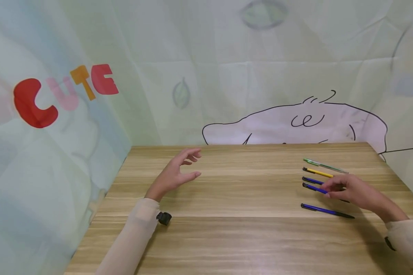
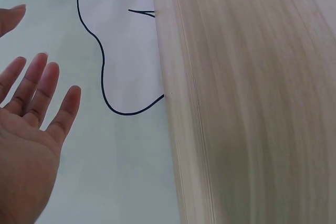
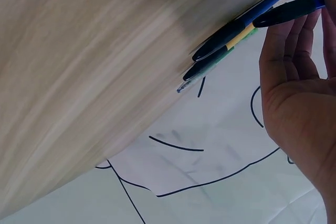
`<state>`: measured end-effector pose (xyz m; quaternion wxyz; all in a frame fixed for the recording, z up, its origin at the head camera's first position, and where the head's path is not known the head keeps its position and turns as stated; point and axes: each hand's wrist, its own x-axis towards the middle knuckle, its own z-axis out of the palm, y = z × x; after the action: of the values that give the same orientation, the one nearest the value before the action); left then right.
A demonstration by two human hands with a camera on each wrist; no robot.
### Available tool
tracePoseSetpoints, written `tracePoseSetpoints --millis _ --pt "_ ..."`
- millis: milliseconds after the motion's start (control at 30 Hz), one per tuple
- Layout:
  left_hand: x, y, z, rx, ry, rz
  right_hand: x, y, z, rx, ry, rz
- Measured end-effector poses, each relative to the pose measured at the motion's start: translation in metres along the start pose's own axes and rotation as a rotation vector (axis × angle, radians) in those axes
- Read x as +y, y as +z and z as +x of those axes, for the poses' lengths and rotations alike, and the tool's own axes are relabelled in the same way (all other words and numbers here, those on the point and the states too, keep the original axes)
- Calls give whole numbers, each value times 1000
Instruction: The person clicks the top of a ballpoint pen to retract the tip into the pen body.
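My right hand [image 1: 363, 194] pinches a blue pen [image 1: 313, 187] between thumb and fingers at the right of the table. In the right wrist view that pen's dark grip end sticks out past the fingers. Just behind it lies another blue pen [image 1: 311, 180], partly hidden by the hand, then a yellow pen [image 1: 317, 172] and a green pen [image 1: 325, 165]. One more blue pen [image 1: 327, 211] lies nearer the front. On the left, my left hand [image 1: 173, 172] hovers over the table, fingers spread and slightly bent, holding nothing.
The wood-grain table [image 1: 241, 244] reaches back to a printed cloth [image 1: 227, 95] with a cartoon outline. Another cloth side at the left bears coloured letters [image 1: 38, 103]. A small black device [image 1: 164, 218] sits at the left wrist.
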<state>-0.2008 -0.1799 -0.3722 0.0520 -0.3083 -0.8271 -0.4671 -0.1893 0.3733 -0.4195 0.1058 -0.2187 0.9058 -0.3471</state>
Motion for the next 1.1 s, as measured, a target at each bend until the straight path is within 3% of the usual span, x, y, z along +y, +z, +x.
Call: tracePoseSetpoints --millis 233,567,1100 --pt "-3 -1 -3 1 -19 0 6 1 -4 -84 50 -2" --pt "-2 -1 -2 2 -4 4 12 4 -4 -61 20 -51" --pt "2 1 0 -3 0 -1 8 12 3 -33 116 -161"
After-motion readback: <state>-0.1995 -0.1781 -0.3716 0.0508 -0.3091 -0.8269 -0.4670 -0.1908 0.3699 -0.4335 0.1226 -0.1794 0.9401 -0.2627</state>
